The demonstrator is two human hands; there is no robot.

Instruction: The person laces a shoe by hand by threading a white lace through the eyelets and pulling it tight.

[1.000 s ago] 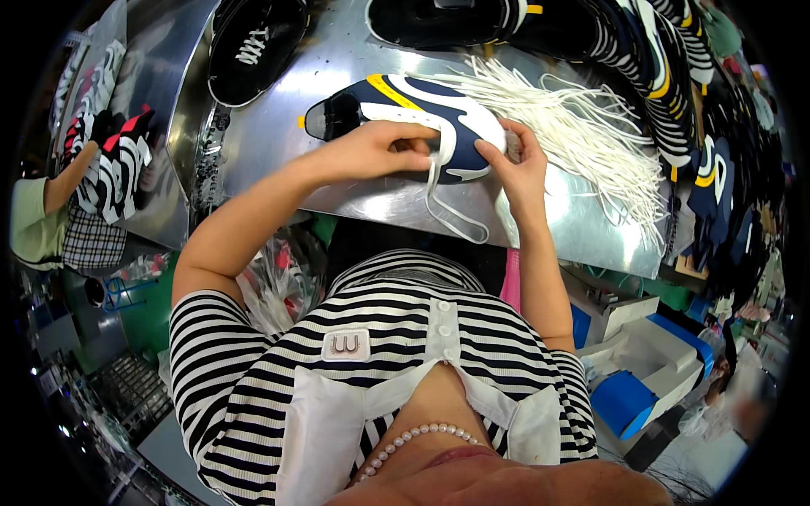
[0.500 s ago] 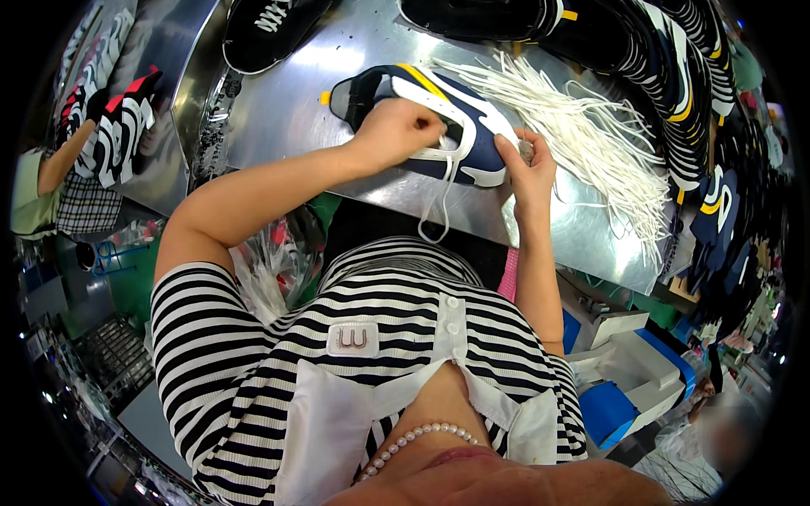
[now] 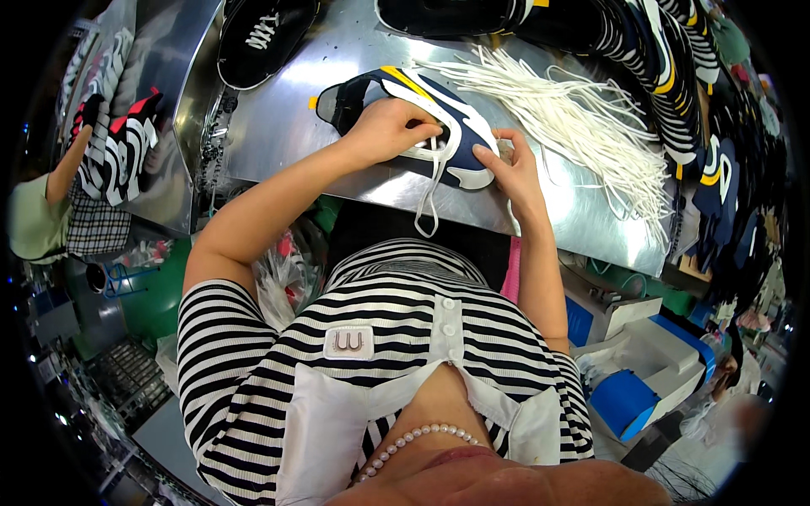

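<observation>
A navy shoe upper (image 3: pixel 465 154) with white and yellow overlays lies on the metal table in front of me, its heel tab to the left. My left hand (image 3: pixel 390 131) reaches over its opening, thumb and finger pinched at a white shoelace (image 3: pixel 433 187). The lace passes through the upper near the throat and hangs in a loop over the table edge. At the toe end, my right hand (image 3: pixel 516 174) grips the upper with thumb on top; its fingertips are partly hidden.
A pile of loose white laces (image 3: pixel 567 122) lies right of the upper. Black shoe uppers (image 3: pixel 260 42) stand along the back, with more stacked at right. The metal table (image 3: pixel 278 135) ends near my waist. An open box (image 3: pixel 629 371) sits lower right; another person's arm (image 3: pixel 69 165) shows at left.
My left fingertips have shifted slightly up from the throat, and the lace now shows below them. My right hand still holds the toe. The whole view has shifted a little.
</observation>
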